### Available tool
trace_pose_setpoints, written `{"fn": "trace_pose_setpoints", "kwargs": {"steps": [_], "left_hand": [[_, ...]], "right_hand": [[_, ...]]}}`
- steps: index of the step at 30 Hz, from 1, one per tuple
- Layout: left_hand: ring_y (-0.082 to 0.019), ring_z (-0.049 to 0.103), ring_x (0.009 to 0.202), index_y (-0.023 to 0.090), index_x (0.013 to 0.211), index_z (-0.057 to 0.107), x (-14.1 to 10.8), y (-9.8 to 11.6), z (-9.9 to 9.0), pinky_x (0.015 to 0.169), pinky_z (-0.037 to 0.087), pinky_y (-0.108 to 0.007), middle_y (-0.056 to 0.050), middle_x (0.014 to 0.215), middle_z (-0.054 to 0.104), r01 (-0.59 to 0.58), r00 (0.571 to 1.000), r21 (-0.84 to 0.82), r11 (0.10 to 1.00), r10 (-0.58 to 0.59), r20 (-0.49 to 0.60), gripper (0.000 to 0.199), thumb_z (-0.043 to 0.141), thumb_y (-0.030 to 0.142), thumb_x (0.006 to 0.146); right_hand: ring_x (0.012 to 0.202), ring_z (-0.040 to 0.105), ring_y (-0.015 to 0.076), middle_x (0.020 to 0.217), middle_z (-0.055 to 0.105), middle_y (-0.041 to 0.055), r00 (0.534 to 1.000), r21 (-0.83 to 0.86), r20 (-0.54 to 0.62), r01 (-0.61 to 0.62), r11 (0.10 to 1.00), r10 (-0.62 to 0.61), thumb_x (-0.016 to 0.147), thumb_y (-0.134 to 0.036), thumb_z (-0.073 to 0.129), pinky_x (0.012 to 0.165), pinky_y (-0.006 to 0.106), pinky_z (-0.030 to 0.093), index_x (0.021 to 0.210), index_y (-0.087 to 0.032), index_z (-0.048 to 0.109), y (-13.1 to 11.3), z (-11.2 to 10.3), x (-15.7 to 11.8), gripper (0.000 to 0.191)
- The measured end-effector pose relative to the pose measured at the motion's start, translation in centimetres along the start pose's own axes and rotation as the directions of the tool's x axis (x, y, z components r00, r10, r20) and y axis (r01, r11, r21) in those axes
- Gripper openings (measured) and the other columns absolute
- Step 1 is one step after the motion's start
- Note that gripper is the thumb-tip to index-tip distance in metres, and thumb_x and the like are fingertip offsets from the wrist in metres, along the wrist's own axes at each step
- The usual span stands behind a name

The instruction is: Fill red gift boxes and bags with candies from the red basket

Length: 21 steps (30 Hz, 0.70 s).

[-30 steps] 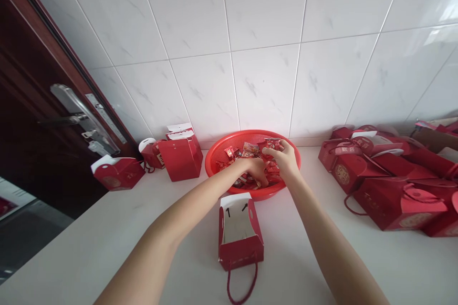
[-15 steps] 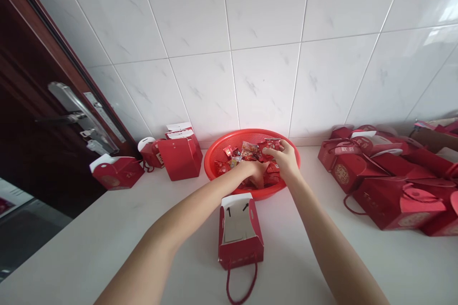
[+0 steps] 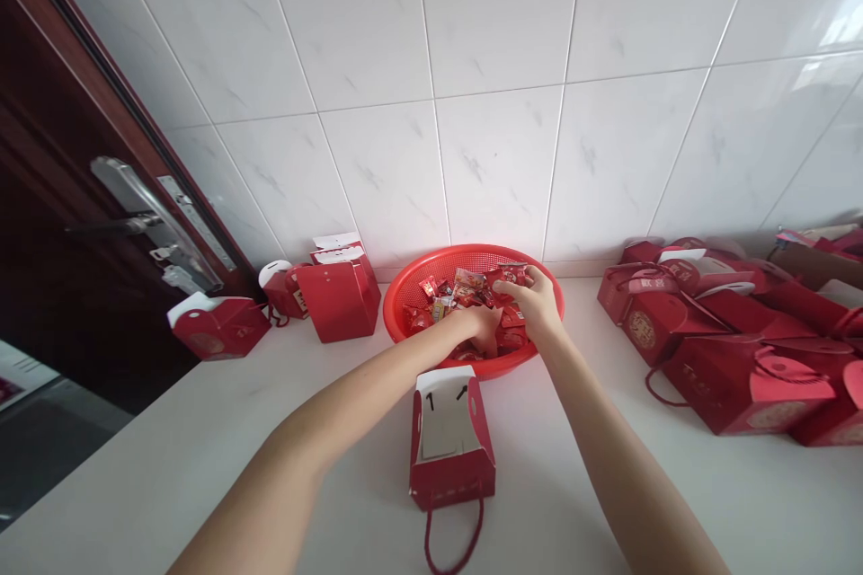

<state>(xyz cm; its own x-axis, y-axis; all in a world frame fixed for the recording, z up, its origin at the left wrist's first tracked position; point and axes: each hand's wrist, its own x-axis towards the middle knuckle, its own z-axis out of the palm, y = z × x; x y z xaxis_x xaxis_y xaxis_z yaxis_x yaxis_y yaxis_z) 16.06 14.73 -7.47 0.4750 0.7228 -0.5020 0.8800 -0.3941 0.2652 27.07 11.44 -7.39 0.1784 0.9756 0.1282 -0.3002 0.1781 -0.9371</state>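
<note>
"Basket (image 3: 399,295) notes: what have we got in our right hand (image 3: 541,301)?"

"Red packet (image 3: 513,273), pinched between thumb and fingers, gap nearly closed, over the basket's right side."

"And our left hand (image 3: 480,329)?"

"Down among loose packets (image 3: 467,281), left of that pinch and nearer us. Fingertips hidden; we cannot tell how far open, or whether they hold anything."

"Box (image 3: 451,483)?"

"Top open, on our side of both hands, cord handle (image 3: 465,563) towards us."
</note>
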Motion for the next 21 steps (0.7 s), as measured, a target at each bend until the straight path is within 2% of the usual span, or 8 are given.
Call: {"fn": "trace_pose_setpoints", "kwargs": {"steps": [4, 8, 10, 13, 17, 19, 21], "left_hand": [[-0.036, 0.065, 0.108, 0.020, 0.125, 0.053, -0.2, -0.4, -0.5, 0.081, 0.056, -0.038, -0.016, 0.127, 0.065, 0.051, 0.999, 0.036, 0.998, -0.051, -0.013, 0.077, 0.079, 0.015, 0.052], [-0.035, 0.066, 0.108, 0.020, 0.124, 0.059, -0.8, -2.0, -1.6, 0.078, 0.056, -0.035, -0.013, 0.123, 0.067, 0.047, 0.995, -0.025, 0.999, -0.049, -0.084, 0.075, 0.081, 0.019, 0.052], [-0.031, 0.068, 0.103, 0.021, 0.123, 0.061, -1.4, -3.2, -2.1, 0.076, 0.055, -0.031, -0.008, 0.115, 0.071, 0.019, 0.990, -0.094, 0.995, -0.032, -0.140, 0.068, 0.079, 0.021, 0.058], [-0.024, 0.070, 0.096, 0.019, 0.117, 0.067, -2.5, -5.1, -2.5, 0.074, 0.053, -0.027, -0.005, 0.104, 0.075, -0.037, 0.971, -0.209, 0.977, -0.014, -0.240, 0.045, 0.067, 0.021, 0.072], [-0.021, 0.068, 0.100, 0.018, 0.102, 0.074, -3.5, -7.1, -2.1, 0.081, 0.052, -0.026, -0.006, 0.106, 0.076, -0.117, 0.936, -0.297, 0.948, 0.005, -0.352, 0.028, 0.058, 0.018, 0.080], [-0.020, 0.069, 0.096, 0.018, 0.098, 0.076, -3.6, -7.6, -1.6, 0.082, 0.052, -0.026, -0.005, 0.103, 0.077, -0.133, 0.935, -0.303, 0.944, 0.018, -0.353, 0.025, 0.059, 0.018, 0.080], [-0.019, 0.070, 0.087, 0.019, 0.094, 0.077, -3.5, -7.6, -1.1, 0.076, 0.051, -0.025, -0.004, 0.095, 0.077, -0.137, 0.953, -0.284, 0.949, 0.048, -0.299, 0.021, 0.064, 0.022, 0.077]], "right_hand": [[0.062, 0.063, 0.0179, 0.065, 0.067, -0.0028, 1.000, 0.002, -0.006, 0.000, 1.000, 0.000, 0.048, -0.021, 0.079, 0.058, 0.031, 0.052, 0.068, -0.022, 0.054, 0.0, 0.0, 0.0, 0.032], [0.061, 0.061, 0.0176, 0.063, 0.065, -0.0035, 1.000, 0.000, -0.023, -0.006, 1.000, 0.006, 0.049, -0.022, 0.079, 0.056, 0.030, 0.051, 0.067, -0.022, 0.054, 0.1, 0.1, 0.2, 0.031], [0.062, 0.062, 0.0178, 0.065, 0.066, -0.0033, 1.000, 0.000, -0.022, -0.011, 1.000, 0.011, 0.048, -0.022, 0.078, 0.057, 0.030, 0.051, 0.068, -0.022, 0.055, 0.2, 0.1, 0.3, 0.030], [0.062, 0.061, 0.0174, 0.064, 0.065, -0.0037, 1.000, -0.002, -0.019, -0.014, 1.000, 0.014, 0.049, -0.023, 0.078, 0.057, 0.030, 0.051, 0.068, -0.022, 0.055, 0.2, 0.1, 0.3, 0.030], [0.063, 0.062, 0.0174, 0.065, 0.066, -0.0038, 1.000, -0.006, -0.020, -0.013, 1.000, 0.013, 0.050, -0.022, 0.078, 0.059, 0.029, 0.051, 0.070, -0.022, 0.055, -0.1, 0.1, 0.0, 0.031], [0.063, 0.062, 0.0172, 0.065, 0.066, -0.0041, 1.000, -0.009, -0.022, -0.014, 1.000, 0.014, 0.049, -0.022, 0.079, 0.058, 0.029, 0.051, 0.070, -0.022, 0.054, -0.2, 0.2, -0.1, 0.032], [0.062, 0.061, 0.0170, 0.063, 0.064, -0.0046, 1.000, -0.013, -0.025, -0.016, 1.000, 0.015, 0.049, -0.022, 0.079, 0.057, 0.029, 0.051, 0.069, -0.023, 0.053, -0.2, 0.2, -0.1, 0.033]]}}
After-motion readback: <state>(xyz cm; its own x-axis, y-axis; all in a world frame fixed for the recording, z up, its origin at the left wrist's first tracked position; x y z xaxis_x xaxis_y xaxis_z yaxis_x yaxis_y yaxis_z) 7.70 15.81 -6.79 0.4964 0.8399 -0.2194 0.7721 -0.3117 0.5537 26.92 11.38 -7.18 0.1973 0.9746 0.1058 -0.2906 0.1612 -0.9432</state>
